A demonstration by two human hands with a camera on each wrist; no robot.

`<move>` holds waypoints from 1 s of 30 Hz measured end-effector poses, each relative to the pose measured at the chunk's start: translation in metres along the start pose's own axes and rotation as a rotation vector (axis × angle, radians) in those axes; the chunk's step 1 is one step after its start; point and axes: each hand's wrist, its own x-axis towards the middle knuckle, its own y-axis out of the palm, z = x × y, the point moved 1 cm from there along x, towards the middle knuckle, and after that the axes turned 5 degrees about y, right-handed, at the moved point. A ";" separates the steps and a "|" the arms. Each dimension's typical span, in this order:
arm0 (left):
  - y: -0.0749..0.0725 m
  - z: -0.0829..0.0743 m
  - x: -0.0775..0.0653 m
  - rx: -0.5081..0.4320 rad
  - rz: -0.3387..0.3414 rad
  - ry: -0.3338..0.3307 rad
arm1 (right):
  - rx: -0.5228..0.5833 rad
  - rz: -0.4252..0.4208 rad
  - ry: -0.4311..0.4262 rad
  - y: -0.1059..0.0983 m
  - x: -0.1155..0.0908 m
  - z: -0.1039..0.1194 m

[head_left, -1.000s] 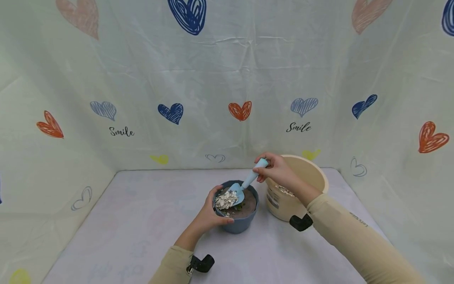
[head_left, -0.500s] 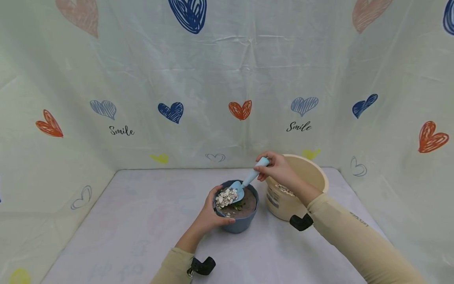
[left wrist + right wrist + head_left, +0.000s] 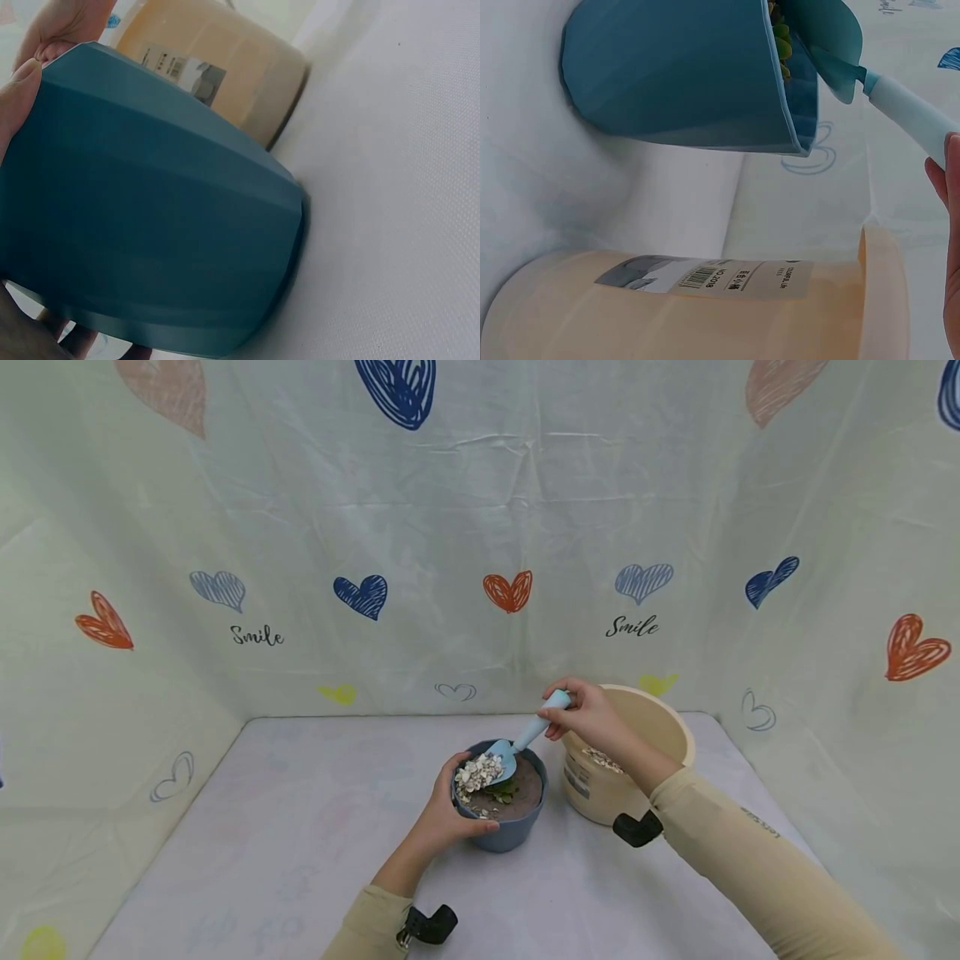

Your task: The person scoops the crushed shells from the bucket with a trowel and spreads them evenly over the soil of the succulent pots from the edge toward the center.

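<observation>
My left hand [image 3: 442, 814] grips a blue-grey flower pot [image 3: 504, 838] from its left side, thumb along the near rim and fingers round the far side. Brown soil and a small green succulent [image 3: 504, 790] show inside it. With my right hand [image 3: 585, 717] I pinch the handle of a light blue trowel [image 3: 536, 732], tilted blade-down over the pot. Whitish gravel [image 3: 477, 772] lies at the blade's tip and on the left part of the soil. The right wrist view has the trowel blade [image 3: 838, 56] at the pot's mouth, close to the succulent [image 3: 781, 45].
Right of the pot stands a cream bucket [image 3: 588, 797] with a printed label [image 3: 720, 276] and some gravel [image 3: 602, 762] inside. My right forearm passes in front of its rim. The white-covered table [image 3: 322, 827] meets a heart-printed curtain [image 3: 420, 527] at the back.
The trowel and my right hand have shifted slightly up and to the right. More of the green succulent shows beneath the blade. My left hand stays on the pot.
</observation>
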 end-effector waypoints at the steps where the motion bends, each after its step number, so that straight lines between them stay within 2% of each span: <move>1: 0.000 0.000 0.000 -0.002 0.000 -0.002 | 0.003 0.000 0.004 0.000 0.000 0.001; 10: 0.000 0.003 0.001 -0.034 0.005 -0.002 | -0.006 -0.015 -0.003 0.003 -0.010 0.016; 21: 0.001 0.000 0.000 -0.018 0.006 -0.009 | 0.001 -0.042 -0.015 -0.003 0.000 -0.004; 30: -0.005 -0.003 -0.011 0.006 0.067 0.033 | 0.010 -0.019 -0.032 0.000 -0.006 -0.004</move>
